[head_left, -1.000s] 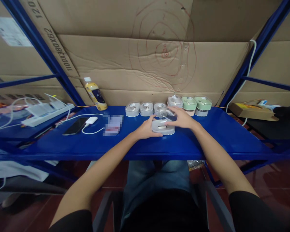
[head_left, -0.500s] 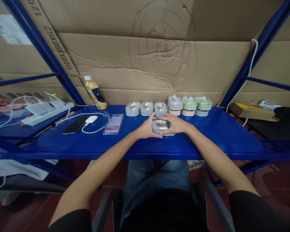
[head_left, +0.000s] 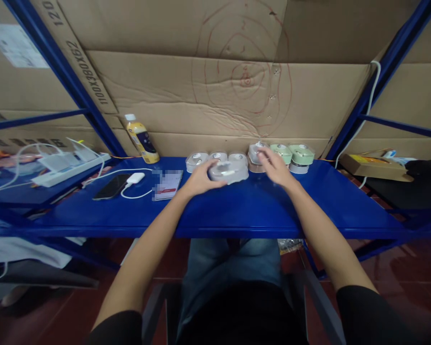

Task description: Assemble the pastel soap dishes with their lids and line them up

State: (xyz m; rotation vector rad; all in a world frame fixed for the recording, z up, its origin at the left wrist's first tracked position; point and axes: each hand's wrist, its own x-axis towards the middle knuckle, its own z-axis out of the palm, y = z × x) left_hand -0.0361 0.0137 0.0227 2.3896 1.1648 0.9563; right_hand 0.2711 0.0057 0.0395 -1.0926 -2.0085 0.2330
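Note:
My left hand (head_left: 202,179) grips a grey box with a clear lid (head_left: 230,172) by its left side, in front of the row of boxes. Motion blurs this box a little. My right hand (head_left: 277,167) is off it, fingers apart, in front of a stacked grey-lidded box (head_left: 257,152); whether it touches that stack is unclear. Further right are stacks with a green box (head_left: 283,152) and another green box (head_left: 302,154) on top. Grey boxes (head_left: 197,162) stand behind and left of the held one.
On the blue table (head_left: 258,215) lie a black phone (head_left: 111,187), a white charger (head_left: 135,178) with cable and a phone-like item with a pixelated screen (head_left: 168,186). A yellow bottle (head_left: 142,139) leans by the cardboard. A power strip (head_left: 72,168) is at left, a cardboard box (head_left: 377,167) at right.
The grey box has moved left and back in my left hand. My right hand has let go of it and moved right, its fingers now apart.

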